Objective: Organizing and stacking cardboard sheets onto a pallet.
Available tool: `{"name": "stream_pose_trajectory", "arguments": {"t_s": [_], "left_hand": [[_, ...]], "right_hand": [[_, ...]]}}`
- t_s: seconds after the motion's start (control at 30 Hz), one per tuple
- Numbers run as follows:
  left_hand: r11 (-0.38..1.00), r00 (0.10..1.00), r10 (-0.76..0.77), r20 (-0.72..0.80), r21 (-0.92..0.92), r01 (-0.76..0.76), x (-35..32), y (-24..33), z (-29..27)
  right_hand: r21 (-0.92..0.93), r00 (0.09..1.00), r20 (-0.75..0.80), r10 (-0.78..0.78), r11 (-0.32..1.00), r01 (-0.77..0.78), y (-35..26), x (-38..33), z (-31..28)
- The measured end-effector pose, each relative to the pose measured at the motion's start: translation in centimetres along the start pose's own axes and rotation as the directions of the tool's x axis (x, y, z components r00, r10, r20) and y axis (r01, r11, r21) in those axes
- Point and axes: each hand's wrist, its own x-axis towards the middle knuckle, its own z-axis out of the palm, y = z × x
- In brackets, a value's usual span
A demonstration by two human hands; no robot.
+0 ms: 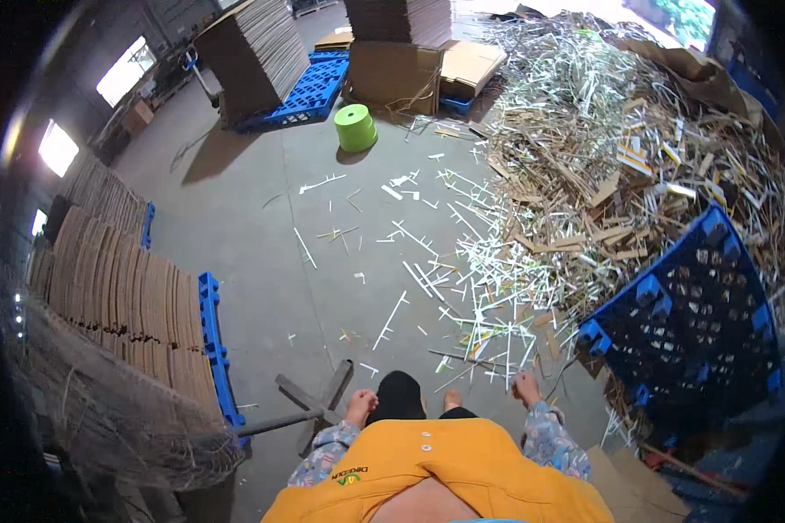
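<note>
And here's the left hand [361, 407], fingers curled in, near the dark metal stand [337, 382]; I can't tell whether it grips anything. The right hand [526, 389] is loosely bent too, its hold just as unclear from here! White scrap strips [529, 283] litter the floor ahead of both, thicker beyond the right, toward the tilted blue pallet [672, 336].
</note>
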Motion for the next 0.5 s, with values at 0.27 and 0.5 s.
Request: {"name": "stream_pose_trajectory", "arguments": {"t_s": [0.27,0.5], "left_hand": [[0.978,0.996,-0.083,-0.039,0.191,0.089,11.6,6.4,2.0],[0.981,0.993,-0.112,0.031,0.162,0.106,24.8,14.8,0.4]], "right_hand": [[0.199,0.892,0.321,-0.319,0.943,0.265,-29.4,6.9,11.5],[0.348,0.575,0.528,-0.625,0.777,0.525,-56.0,4.4,18.6]]}}
